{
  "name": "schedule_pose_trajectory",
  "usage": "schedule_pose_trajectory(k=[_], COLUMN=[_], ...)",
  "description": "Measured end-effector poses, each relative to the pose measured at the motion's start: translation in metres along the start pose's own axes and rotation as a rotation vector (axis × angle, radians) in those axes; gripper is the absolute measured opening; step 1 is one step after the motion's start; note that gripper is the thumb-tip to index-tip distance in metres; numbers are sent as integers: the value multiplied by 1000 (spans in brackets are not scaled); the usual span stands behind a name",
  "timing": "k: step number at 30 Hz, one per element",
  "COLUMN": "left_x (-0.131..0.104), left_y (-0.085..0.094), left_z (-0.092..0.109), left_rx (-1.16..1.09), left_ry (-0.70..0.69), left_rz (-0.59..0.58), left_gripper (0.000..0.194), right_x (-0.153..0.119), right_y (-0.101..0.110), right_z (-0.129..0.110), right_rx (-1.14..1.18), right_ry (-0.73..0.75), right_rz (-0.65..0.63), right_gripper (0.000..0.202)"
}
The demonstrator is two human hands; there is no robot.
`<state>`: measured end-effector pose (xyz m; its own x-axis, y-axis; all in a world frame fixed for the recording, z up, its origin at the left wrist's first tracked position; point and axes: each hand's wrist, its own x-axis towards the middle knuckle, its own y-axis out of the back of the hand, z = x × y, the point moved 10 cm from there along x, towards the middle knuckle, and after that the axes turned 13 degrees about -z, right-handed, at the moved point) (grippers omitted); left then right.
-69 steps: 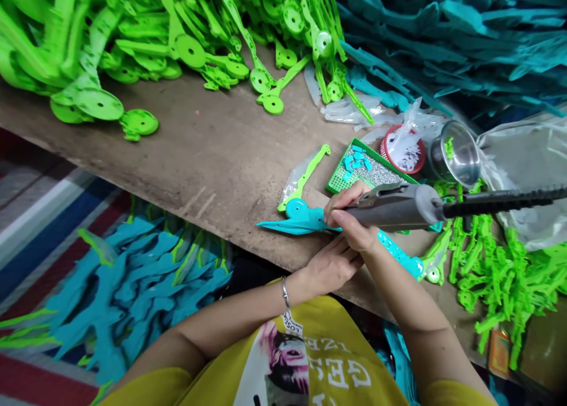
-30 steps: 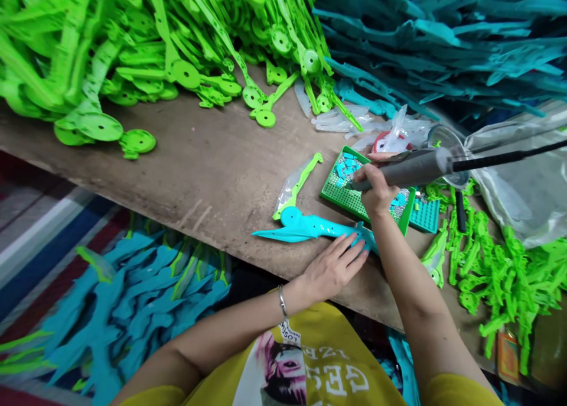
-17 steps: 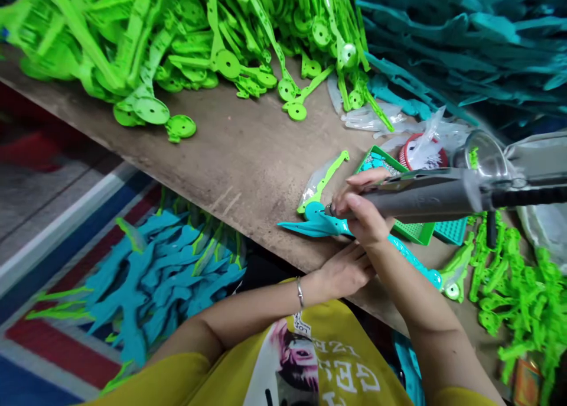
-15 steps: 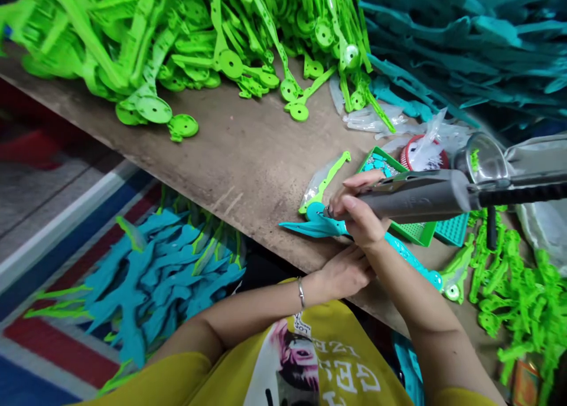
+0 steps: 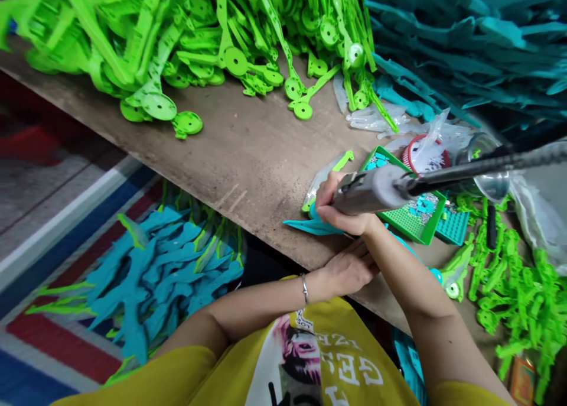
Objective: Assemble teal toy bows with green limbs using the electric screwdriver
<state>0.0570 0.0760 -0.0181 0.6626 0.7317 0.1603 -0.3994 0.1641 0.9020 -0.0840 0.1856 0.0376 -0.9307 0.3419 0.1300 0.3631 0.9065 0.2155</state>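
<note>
My right hand [image 5: 339,208] is closed round a grey electric screwdriver [image 5: 372,190], its cable running off to the right. The screwdriver's tip is hidden by the hand, over the round end of a long teal plastic part [image 5: 310,226]. That part lies at the table edge, its pointed end to the left. My left hand [image 5: 352,273] grips the teal part from the near side, beneath my right wrist, its fingertips hidden. Touching the teal part's round end is a lime-green plastic arm with a clear blade-like piece [image 5: 319,184].
Lime-green parts [image 5: 234,60] are heaped along the back, teal parts [image 5: 465,51] at back right. A green tray [image 5: 427,231] of small pieces and a red basket [image 5: 411,158] stand right. More green pieces [image 5: 518,282] lie near right. Joined teal-and-green pieces [image 5: 163,264] lie below left.
The screwdriver has tipped more upright, and my right hand has turned and shifted left over the teal part's round end. My left hand has barely moved.
</note>
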Motion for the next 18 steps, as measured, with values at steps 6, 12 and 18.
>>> schedule_pose_trajectory(k=[6,12,18], left_x=[1,-8,-65], left_y=[6,19,71], left_z=[0,-3,-58], left_rx=[-17,-31,137], left_ry=[-10,-27,167], left_rz=[53,215,299], left_gripper=[33,36,42], right_x=[-25,-101,-148], right_y=[34,86,108], right_z=[-19,-30,-13], right_rx=[23,-44,-86], right_ry=[137,108,-6], right_rz=[341,689,776], right_gripper=[31,32,42])
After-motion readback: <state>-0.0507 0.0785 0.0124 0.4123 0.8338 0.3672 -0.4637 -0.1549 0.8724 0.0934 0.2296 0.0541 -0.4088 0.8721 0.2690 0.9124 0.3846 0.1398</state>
